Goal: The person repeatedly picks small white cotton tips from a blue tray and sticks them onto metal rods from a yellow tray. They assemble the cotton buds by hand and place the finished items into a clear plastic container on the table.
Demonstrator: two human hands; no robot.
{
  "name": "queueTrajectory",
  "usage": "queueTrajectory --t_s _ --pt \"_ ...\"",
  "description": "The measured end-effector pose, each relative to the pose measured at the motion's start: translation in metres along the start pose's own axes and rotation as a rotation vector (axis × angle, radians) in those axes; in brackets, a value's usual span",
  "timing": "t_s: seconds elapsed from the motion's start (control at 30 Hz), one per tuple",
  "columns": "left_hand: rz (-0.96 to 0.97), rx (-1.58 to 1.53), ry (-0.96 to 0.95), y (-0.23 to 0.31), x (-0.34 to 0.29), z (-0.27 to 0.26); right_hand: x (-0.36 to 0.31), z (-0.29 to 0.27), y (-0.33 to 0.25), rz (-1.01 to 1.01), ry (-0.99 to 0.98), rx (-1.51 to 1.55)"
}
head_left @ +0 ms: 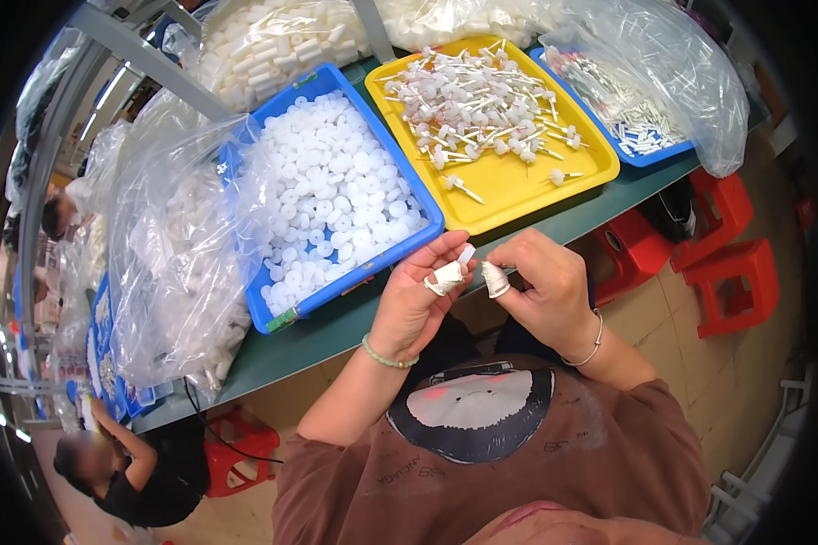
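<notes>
My left hand (pixel 421 295) is raised just beyond the table's near edge, palm partly up. Its thumb, wrapped in white tape, and its fingers pinch a small white plastic piece (pixel 466 253). Close beside it on the right, my right hand (pixel 547 283) is closed in a pinch, its thumb also covered in white. A short reddish strand shows between the two hands; what the right fingertips grip is too small to make out. Ahead of the left hand stands a blue tray (pixel 433 211) of translucent white discs (pixel 327 173).
A yellow tray (pixel 518 202) holds many discs fitted on white sticks. Farther right, a blue tray (pixel 650 156) carries small white tubes under a plastic bag (pixel 673 73). Bags of white parts (pixel 282 45) line the back. Red stools (pixel 736 282) stand right; another person (pixel 127 472) sits left.
</notes>
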State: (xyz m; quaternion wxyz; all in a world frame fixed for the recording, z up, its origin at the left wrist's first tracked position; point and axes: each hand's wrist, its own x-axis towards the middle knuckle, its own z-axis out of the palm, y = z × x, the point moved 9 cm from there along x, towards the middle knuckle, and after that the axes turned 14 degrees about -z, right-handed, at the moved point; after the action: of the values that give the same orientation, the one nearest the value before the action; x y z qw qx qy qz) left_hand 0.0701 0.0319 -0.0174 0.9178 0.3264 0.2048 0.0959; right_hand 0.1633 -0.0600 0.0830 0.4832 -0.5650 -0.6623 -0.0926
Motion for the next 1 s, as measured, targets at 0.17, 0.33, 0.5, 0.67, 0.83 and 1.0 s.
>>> queueTrajectory --t_s 0.17,0.33,0.5,0.67,0.83,1.0 --pt "0.001 0.015 0.021 0.0 0.001 0.001 0.003 0.002 -0.002 0.023 -0.031 -0.046" --pt "-0.003 0.018 0.019 -0.001 0.001 0.001 0.0 0.005 0.002 0.076 -0.075 -0.051" --pt "0.005 0.009 -0.025 -0.001 0.001 0.004 0.004 0.009 0.0 0.084 -0.081 0.011" --pt "-0.042 0.018 -0.12 -0.001 0.003 0.016 -0.002 0.016 0.005 0.19 -0.137 0.175" --pt "-0.013 0.017 -0.158 0.0 0.002 0.013 -0.01 0.022 0.022 0.284 -0.157 0.234" --pt "0.042 0.13 -0.103 0.001 0.002 0.012 -0.007 0.019 0.011 0.247 -0.164 0.28"
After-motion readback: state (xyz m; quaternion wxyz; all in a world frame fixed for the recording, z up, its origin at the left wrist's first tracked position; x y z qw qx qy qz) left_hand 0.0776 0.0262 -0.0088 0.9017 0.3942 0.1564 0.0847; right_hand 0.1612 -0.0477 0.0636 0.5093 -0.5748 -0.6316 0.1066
